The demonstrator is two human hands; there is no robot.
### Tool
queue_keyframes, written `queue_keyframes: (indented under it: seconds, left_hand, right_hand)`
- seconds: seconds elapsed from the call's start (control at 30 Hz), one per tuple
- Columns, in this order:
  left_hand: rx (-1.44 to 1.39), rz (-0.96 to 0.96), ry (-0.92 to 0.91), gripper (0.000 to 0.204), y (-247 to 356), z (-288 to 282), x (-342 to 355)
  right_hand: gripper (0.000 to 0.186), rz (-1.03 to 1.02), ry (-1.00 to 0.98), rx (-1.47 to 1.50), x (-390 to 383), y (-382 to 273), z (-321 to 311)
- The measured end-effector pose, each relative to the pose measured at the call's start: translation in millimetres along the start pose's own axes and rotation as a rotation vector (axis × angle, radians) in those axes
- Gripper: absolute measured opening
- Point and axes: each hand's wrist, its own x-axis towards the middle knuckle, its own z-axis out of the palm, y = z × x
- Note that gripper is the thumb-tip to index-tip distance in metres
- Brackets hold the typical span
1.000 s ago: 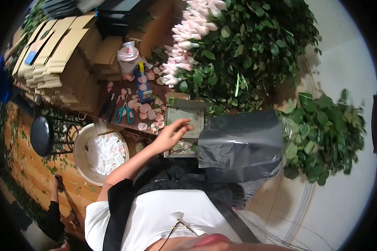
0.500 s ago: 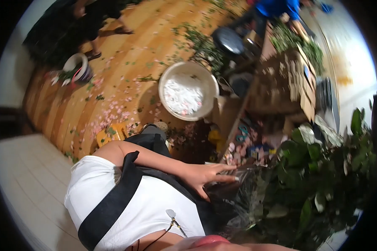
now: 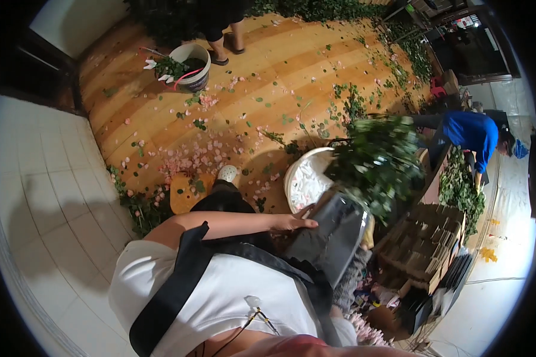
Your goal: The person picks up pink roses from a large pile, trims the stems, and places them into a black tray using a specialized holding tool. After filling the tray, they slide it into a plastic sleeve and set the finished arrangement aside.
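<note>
A bunch of leafy green stems (image 3: 378, 157) wrapped in black and clear plastic sheeting (image 3: 333, 229) is held out in front of my body, leaves pointing away. My left hand (image 3: 295, 222) grips the near left edge of the wrap, its thumb over the sheet and its fingers partly hidden behind. On the far right side my right hand (image 3: 368, 233), in a yellowish covering below a grey knit sleeve, closes against the bundle; most of its fingers are hidden. The leaves overlap a large white tub (image 3: 304, 184) with pale pieces in it.
Stacked cardboard (image 3: 423, 241) stands at the right, with pink blooms (image 3: 369, 330) near my right side. A yellow stool (image 3: 187, 190) sits by my foot. A white bucket (image 3: 193, 65) holds cuttings. A person in blue (image 3: 470, 134) handles greenery; another person's legs (image 3: 223, 38) show farther off. Petals litter the wooden floor.
The leafy bundle has swung from the lower right to ahead of me, over the tub. My left hand has gone from spread fingers to gripping the wrap. The view has turned right.
</note>
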Motion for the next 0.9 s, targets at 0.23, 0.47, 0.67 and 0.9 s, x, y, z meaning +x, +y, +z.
queue_keyframes:
  seconds: [0.23, 0.47, 0.67, 0.9]
  left_hand:
    - [-0.467, -0.266, 0.417, 0.089, 31.3, -133.9, -12.2]
    - [-0.513, -0.196, 0.524, 0.075, 58.9, -279.1, 33.4]
    - [-0.311, -0.103, 0.625, 0.081, 76.3, -442.3, 142.8]
    - [-0.235, -0.142, 0.996, 0.074, 15.4, -587.5, 259.7]
  right_hand:
    - [0.051, 0.14, -0.071, -0.021, 179.3, -46.6, 80.6]
    - [0.052, 0.09, -0.172, 0.061, 419.4, -108.7, 109.1]
    - [0.065, -0.19, -0.154, -0.144, 500.3, -153.4, 40.0]
    - [0.03, 0.101, 0.173, 0.01, 403.3, 59.1, -175.2]
